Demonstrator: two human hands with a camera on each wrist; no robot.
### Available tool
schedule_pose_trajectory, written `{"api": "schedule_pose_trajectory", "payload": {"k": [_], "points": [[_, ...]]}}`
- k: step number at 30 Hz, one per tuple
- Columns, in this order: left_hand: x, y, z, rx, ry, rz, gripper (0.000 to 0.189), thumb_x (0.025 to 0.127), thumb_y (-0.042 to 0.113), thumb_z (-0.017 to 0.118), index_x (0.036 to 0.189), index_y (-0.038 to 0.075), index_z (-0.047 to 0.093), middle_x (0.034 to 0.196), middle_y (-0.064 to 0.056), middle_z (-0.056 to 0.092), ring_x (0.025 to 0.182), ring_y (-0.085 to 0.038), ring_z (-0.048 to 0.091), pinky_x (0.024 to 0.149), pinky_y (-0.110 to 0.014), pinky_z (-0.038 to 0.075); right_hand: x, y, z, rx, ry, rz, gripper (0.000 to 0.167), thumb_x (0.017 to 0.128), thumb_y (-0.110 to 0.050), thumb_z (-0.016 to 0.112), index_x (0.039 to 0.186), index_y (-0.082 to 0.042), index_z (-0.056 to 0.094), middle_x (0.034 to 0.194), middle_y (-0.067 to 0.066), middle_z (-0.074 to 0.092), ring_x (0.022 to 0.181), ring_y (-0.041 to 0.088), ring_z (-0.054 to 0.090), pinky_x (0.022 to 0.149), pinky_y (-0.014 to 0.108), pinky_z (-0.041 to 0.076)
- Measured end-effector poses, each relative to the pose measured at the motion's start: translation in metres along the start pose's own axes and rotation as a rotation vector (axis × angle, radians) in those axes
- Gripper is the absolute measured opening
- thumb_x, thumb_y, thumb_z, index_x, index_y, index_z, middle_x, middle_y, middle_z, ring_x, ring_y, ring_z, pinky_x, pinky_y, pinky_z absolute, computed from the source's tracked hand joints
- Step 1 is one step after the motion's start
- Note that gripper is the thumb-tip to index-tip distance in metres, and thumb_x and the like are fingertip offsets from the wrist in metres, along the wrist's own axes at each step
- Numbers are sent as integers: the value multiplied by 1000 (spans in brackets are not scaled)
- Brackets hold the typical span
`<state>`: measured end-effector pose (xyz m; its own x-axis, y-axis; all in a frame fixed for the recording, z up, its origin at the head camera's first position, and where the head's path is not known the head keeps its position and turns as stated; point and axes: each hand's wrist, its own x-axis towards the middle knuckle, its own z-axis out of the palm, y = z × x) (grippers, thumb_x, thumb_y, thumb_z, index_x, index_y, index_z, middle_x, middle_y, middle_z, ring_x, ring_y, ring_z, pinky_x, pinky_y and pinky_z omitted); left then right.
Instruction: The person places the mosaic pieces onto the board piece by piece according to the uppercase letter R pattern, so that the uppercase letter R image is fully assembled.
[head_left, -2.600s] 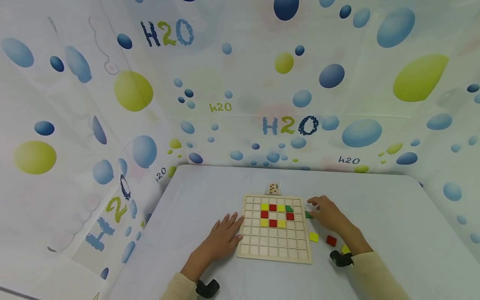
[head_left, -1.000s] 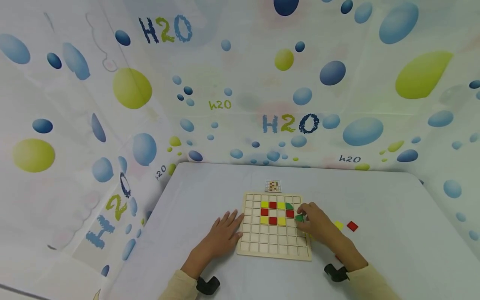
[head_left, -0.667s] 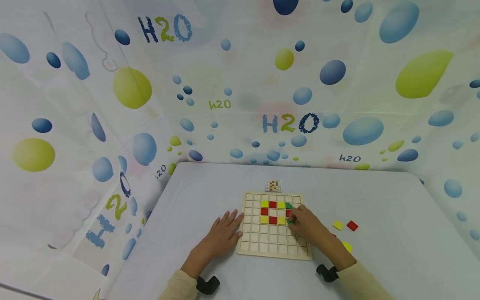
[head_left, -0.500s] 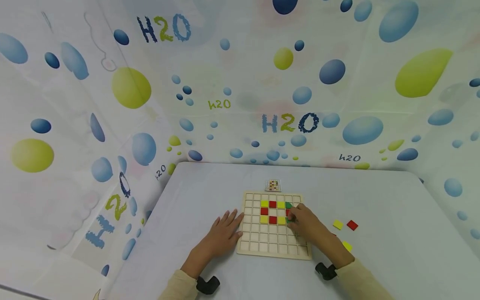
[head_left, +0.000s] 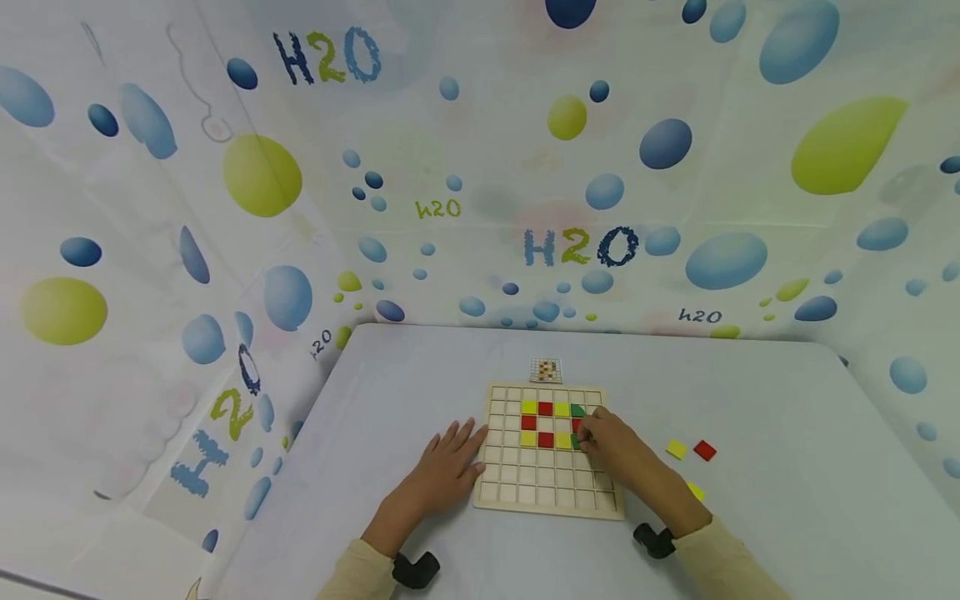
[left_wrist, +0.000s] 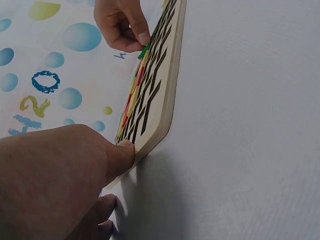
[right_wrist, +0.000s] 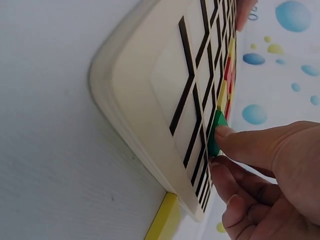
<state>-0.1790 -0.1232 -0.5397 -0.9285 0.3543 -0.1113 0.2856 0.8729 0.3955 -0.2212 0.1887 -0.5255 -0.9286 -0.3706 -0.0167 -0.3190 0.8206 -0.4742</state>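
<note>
My right hand (head_left: 615, 446) is over the right part of a wooden grid board (head_left: 536, 487), thumb and fingertips pinching a green tile (right_wrist: 216, 135). In the head view that green tile (head_left: 575, 442) is at the cell right of a yellow tile (head_left: 563, 440), partly hidden by the fingers. Several red and yellow tiles form a ring on the board, with another green tile (head_left: 577, 411) at its upper right corner. My left hand (head_left: 442, 475) lies with fingers spread at the board's left edge; its thumb (left_wrist: 125, 150) touches the rim.
A small pattern card (head_left: 546, 371) lies behind the board. Loose on the white table (head_left: 780, 467) at the right are a yellow tile (head_left: 677, 450), a red tile (head_left: 705, 450) and another yellow tile (head_left: 696, 490), partly under the forearm. A yellow tile (right_wrist: 162, 220) lies beside the board's edge.
My right hand has taken the green tile from the table right of the board and moved left, bringing it down to the cell below the right-hand red tile. My left hand stays put.
</note>
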Motion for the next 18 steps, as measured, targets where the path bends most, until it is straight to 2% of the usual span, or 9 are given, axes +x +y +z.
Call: {"api": "schedule_pose_trajectory", "payload": {"k": [7,12,18], "points": [[1,0,0,4,2,-1,63,110,37,52,167,16,34,173,-13,28,161,-41,22,126,-65,21,4,4,-2,-35,-30,-43,14,93,-9,80,96,-13,67,92,-5,56,88,13,53,82,33,56],[2,2,0,-2,1,4,62,110,35,52,167,15,34,173,-14,28,161,-41,22,126,-66,20,7,7,-2,-26,-62,-27,15,94,-11,80,98,-14,67,92,-4,55,89,14,52,83,33,55],[3,4,-1,-11,6,-1,62,110,34,53,166,14,35,173,-15,28,161,-41,22,126,-66,20,9,9,-2,-47,-54,-18,16,93,-14,82,98,-15,67,95,-3,56,91,15,52,84,33,55]]}}
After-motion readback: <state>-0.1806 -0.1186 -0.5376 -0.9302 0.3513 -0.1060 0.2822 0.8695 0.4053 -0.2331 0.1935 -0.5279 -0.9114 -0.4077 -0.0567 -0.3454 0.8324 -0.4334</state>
